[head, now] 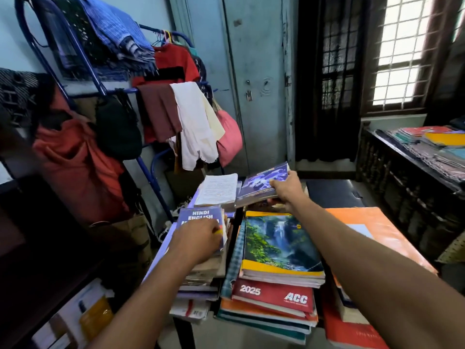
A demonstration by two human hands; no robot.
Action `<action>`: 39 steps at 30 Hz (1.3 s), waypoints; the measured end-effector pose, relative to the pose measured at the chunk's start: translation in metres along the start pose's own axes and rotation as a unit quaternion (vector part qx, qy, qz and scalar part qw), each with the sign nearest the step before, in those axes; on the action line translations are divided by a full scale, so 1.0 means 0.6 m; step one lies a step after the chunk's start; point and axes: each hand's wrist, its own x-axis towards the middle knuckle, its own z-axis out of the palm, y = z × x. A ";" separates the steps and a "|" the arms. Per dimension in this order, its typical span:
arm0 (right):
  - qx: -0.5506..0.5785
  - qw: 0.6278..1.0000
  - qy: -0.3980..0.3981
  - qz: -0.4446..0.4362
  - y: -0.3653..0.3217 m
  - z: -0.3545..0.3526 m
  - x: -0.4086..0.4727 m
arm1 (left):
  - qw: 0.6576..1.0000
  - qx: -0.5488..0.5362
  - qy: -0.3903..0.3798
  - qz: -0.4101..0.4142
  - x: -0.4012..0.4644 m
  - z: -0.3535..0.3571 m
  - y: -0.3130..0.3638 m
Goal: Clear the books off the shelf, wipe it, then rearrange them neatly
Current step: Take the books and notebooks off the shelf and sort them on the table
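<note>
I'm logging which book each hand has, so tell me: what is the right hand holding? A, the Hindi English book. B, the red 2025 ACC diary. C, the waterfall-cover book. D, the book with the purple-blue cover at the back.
D: the right hand has its grip closed on the edge of the purple-blue book, lifted at the back of the stacks, while the left hand rests on the Hindi English book.

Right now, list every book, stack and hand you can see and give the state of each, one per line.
Left hand: resting flat on the Hindi-English book, not gripping.
Right hand: fingers closed on the purple book.
Purple book: shut, lifted at a tilt.
Hindi-English book: shut, tops the left stack.
Waterfall book: shut, flat on the middle stack.
Red 2025 diary: shut, under the waterfall book.
White book: coverless, printed page up.
Orange book: flat, partly under the right arm.
</note>
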 end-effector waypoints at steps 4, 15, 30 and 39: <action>-0.071 0.997 0.029 0.006 0.028 0.005 0.068 | 0.998 0.051 0.041 0.024 0.009 0.013 -0.002; -0.288 0.944 -0.008 -0.163 -0.055 0.126 -0.087 | 0.963 -0.232 0.133 -0.011 -0.005 -0.010 -0.058; -0.121 0.727 -0.609 -0.291 -0.021 0.672 -0.770 | 0.636 -0.265 0.540 -0.483 -0.703 -0.002 -0.568; -0.150 0.594 -0.737 -0.285 0.063 0.854 -1.016 | 0.540 -0.185 0.504 -0.648 -0.951 0.076 -0.750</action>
